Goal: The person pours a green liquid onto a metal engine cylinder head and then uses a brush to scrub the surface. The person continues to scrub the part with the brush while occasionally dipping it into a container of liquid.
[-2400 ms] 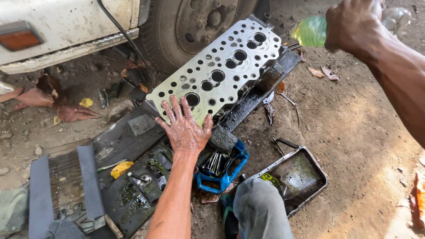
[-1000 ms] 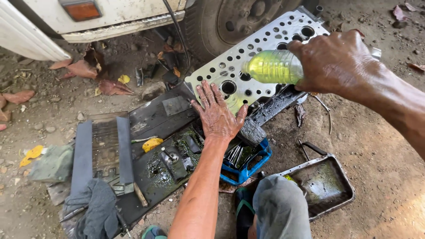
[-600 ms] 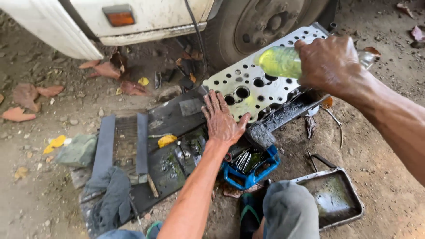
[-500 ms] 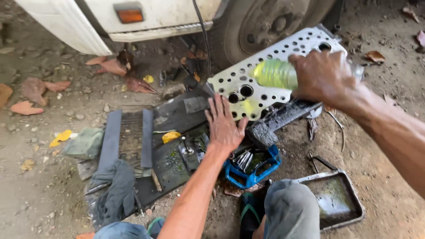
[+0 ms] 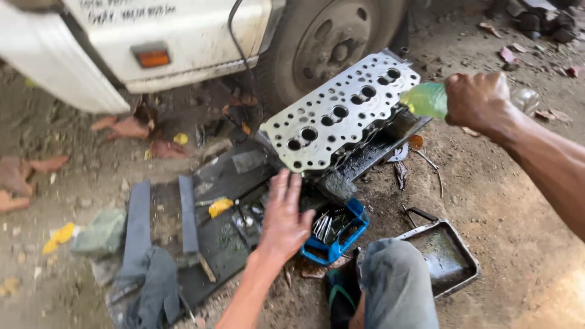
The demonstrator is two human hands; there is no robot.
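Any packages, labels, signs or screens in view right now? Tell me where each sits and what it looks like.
Bottle: clear plastic, yellow-green liquid, held tilted in the right hand over the metal plate's right end; no label visible.
Lettering: dark, on the white vehicle panel, top left.
No signs or screens.

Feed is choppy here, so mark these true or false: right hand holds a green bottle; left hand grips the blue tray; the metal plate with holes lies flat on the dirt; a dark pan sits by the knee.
1. The right hand holds a green bottle. True.
2. The left hand grips the blue tray. False: it rests open beside it.
3. The metal plate with holes lies flat on the dirt. False: it sits propped at a tilt.
4. A dark pan sits by the knee. True.
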